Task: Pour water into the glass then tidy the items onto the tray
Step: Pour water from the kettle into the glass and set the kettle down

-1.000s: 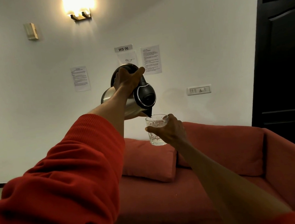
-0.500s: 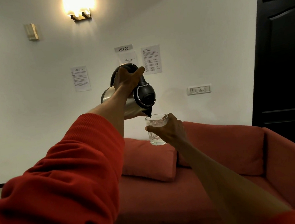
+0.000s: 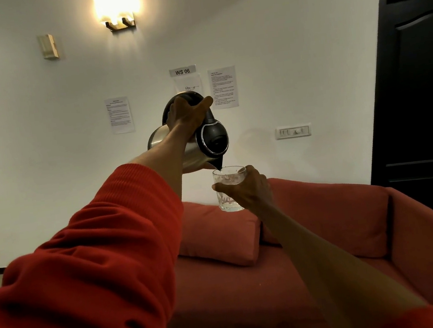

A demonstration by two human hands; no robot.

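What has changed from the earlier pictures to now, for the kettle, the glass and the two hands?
Nothing has visibly moved. The left hand still grips the kettle by its handle, tilted with the spout over the glass, which the right hand still holds up in the air above the red sofa. Nothing was taken or let go.

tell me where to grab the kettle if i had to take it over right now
Take the kettle by its black top handle, where the left hand already wraps it. Come from above and behind: the body is tilted, spout down over the glass.
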